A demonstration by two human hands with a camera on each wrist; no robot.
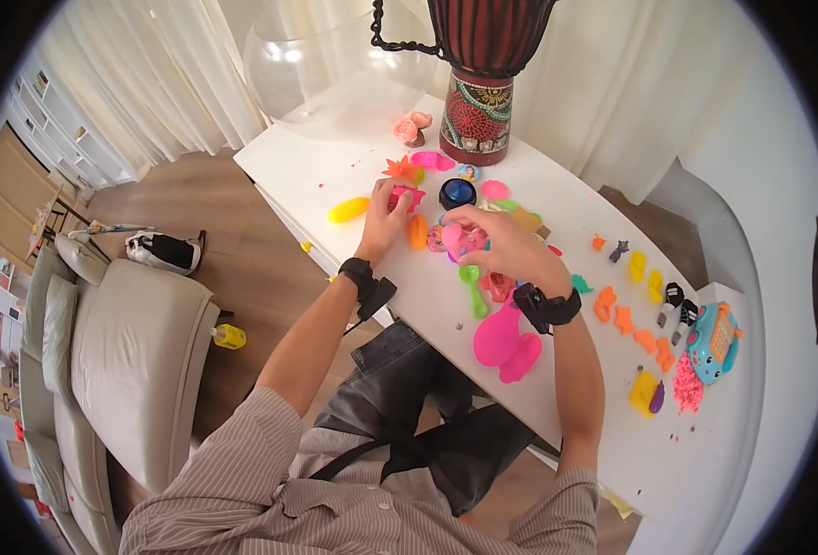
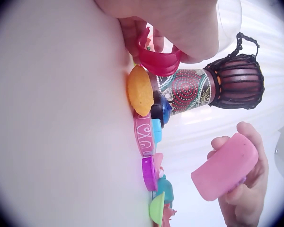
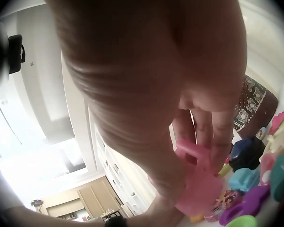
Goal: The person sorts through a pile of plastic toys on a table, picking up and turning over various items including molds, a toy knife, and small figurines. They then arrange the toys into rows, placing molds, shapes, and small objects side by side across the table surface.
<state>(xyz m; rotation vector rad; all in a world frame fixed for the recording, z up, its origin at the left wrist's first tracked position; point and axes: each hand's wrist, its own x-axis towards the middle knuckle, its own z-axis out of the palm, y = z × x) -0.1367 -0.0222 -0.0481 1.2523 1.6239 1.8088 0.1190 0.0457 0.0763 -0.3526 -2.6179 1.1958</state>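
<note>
My left hand [image 1: 390,215] grips a hot-pink curved plastic piece [image 2: 162,62] low at the tabletop, its fingers curled behind the piece. Right beside it lies an orange, rough-skinned toy [image 2: 140,91]. My right hand [image 1: 497,242] pinches a light pink plastic piece [image 2: 226,166] between thumb and fingers. That piece has a smooth, rounded block face, and in the right wrist view a short bar sticks out from it. It is lifted above a cluster of toys, among them a pink patterned ring [image 2: 143,135] and a purple piece [image 2: 149,174].
A carved drum [image 1: 478,111] and a clear bowl [image 1: 325,65] stand at the back of the white table [image 1: 307,157]. A yellow corn-like toy [image 1: 348,210] lies left, a green spoon [image 1: 473,292] in front. Molds and a toy phone [image 1: 712,342] are at the right.
</note>
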